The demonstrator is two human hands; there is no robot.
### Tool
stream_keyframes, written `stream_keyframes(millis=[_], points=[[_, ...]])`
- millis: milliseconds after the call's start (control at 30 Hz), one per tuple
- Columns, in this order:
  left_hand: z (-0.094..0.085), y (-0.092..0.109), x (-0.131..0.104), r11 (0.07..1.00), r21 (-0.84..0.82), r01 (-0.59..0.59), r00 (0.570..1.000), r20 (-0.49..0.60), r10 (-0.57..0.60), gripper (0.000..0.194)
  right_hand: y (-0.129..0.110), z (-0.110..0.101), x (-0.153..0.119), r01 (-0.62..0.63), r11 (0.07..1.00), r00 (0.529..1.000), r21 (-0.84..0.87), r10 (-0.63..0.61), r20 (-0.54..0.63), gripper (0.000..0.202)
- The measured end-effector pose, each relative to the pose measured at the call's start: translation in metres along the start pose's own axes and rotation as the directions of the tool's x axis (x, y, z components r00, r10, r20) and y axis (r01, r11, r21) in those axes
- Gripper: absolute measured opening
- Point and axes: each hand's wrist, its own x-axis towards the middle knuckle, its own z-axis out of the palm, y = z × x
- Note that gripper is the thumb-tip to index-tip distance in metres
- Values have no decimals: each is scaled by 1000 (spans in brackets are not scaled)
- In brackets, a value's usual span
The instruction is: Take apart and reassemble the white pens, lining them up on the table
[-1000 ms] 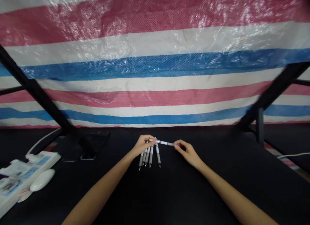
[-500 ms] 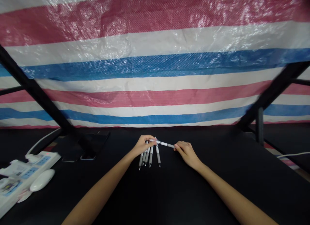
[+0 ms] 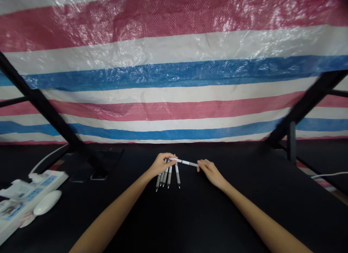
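A white and grey pen (image 3: 187,162) is held between my two hands, nearly level, above the black table (image 3: 174,216). My left hand (image 3: 160,164) pinches its left end between thumb and fingers. The fingers of my right hand (image 3: 210,170) are closed round its grey right end. Below and beside my left hand, several similar pens (image 3: 169,176) lie fanned out, tips toward me; my fingers partly hide their upper ends.
On the left are a white power strip (image 3: 29,196) with plugs, a white mouse-shaped object (image 3: 48,202) and dark flat devices (image 3: 99,176). Black slanted frame bars (image 3: 51,113) stand on both sides. A striped sheet (image 3: 174,109) hangs behind.
The held pen and my right hand have shifted slightly to the right. My left hand has hardly moved, and the fanned pens lie as before.
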Motion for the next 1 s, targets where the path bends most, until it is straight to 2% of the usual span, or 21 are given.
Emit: stream_keyframes(millis=[133, 267, 633, 833, 1000], points=[[-2, 3, 1, 999, -29, 26, 999, 23, -25, 25, 1, 2, -2, -3, 1000, 997, 13, 4, -76, 39], [-2, 3, 2, 995, -88, 53, 998, 28, -51, 26, -2, 2, -5, 37, 997, 997, -68, -41, -60, 30], [-2, -1, 3, 996, -69, 50, 998, 35, -48, 25, -6, 0, -5, 57, 988, 998, -143, -54, 22, 38], [-3, 0, 3, 992, -100, 76, 996, 45, -71, 26, -6, 1, -5, 65, 984, 998, -164, -62, 22, 40], [-4, 0, 3, 989, -119, 88, 995, 61, -81, 27, -6, 2, -7, 123, 968, 991, -218, -133, -34, 35]])
